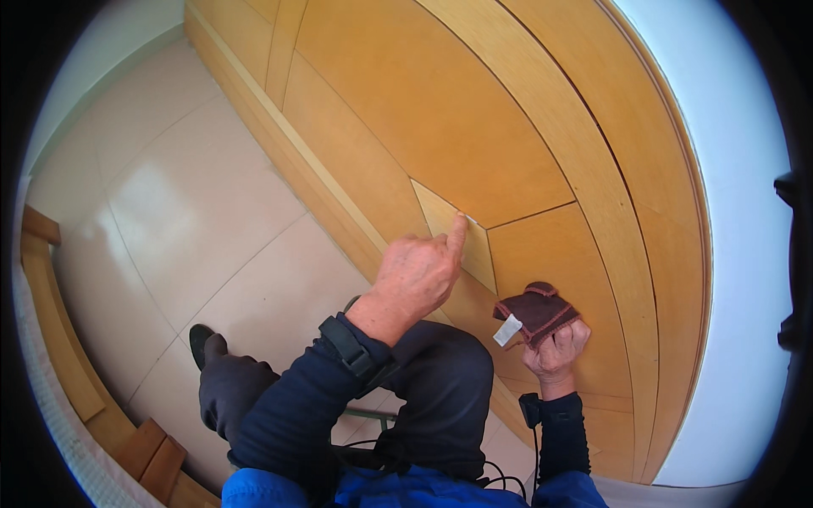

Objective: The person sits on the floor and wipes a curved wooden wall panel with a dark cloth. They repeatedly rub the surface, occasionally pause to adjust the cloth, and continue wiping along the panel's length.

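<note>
My left hand (419,273) reaches across to a wooden cabinet front (438,114). Its index finger is stretched out, and the tip touches the upper edge of a pale wood piece (441,209) set between the panels. The other fingers are curled in, partly hidden from me. A thin white line shows along the edge beside the fingertip. In my right hand (559,349) is a folded dark brown cloth (540,311) with reddish stitched edges and a white label (508,330). The cloth is in front of the lower right panel (552,254).
A wooden ledge (298,159) runs along the cabinet's base above the tiled floor (209,209). Wooden furniture (70,343) stands at the far left. Black cables (505,473) hang near my knee (444,368). A white wall (737,267) borders the cabinet on the right.
</note>
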The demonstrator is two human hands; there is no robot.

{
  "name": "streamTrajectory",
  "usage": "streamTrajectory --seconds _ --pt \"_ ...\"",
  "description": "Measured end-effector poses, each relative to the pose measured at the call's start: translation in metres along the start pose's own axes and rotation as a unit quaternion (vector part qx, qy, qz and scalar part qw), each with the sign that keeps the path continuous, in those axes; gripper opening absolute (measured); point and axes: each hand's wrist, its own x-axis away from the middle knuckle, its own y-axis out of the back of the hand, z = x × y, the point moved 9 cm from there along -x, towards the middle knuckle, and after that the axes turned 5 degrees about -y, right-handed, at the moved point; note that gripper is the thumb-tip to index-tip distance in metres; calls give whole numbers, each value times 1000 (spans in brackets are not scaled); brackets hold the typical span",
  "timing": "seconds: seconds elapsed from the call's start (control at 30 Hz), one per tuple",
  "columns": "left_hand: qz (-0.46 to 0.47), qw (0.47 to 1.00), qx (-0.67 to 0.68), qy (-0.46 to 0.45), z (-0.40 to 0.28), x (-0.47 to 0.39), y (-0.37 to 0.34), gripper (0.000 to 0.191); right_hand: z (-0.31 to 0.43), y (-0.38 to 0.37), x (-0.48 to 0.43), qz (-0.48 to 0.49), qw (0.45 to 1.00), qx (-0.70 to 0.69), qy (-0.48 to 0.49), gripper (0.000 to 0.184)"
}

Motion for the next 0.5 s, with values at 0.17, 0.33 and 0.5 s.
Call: streamTrajectory --seconds 0.17,0.33,0.5 --pt "7 1000 -3 -3 -3 0 1 60 1 1 -2 1 1000 -1 0 33" --pt "3 1000 -3 -22 -9 -1 3 61 0 1 -3 -2 1000 10 6 26" --pt "10 1000 7 -19 -10 0 3 62 0 2 -4 1 1000 23 6 27"
